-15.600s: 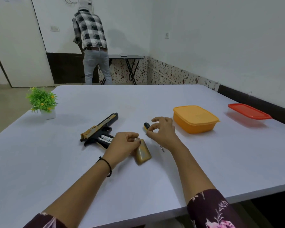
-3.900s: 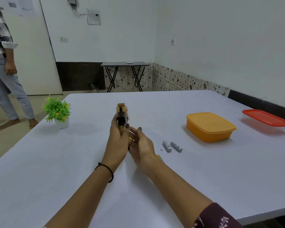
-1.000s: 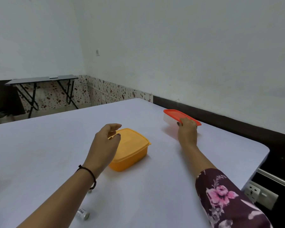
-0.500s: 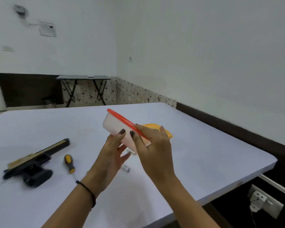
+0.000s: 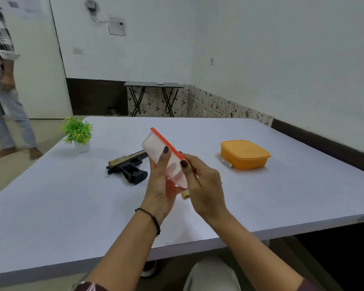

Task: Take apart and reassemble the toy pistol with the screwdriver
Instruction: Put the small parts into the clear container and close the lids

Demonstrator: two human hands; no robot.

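Red-lidded box (image 5: 155,148) held tilted between left hand (image 5: 160,186) and right hand (image 5: 205,185).

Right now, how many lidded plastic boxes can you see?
2. The red-lidded box is held tilted in the left hand and right hand; the orange box sits on the table, further right. Others may be out of view.

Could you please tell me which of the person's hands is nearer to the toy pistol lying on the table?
Left. The left hand is just right of the toy pistol; the right hand is farther right, beyond the red-lidded box both hold.
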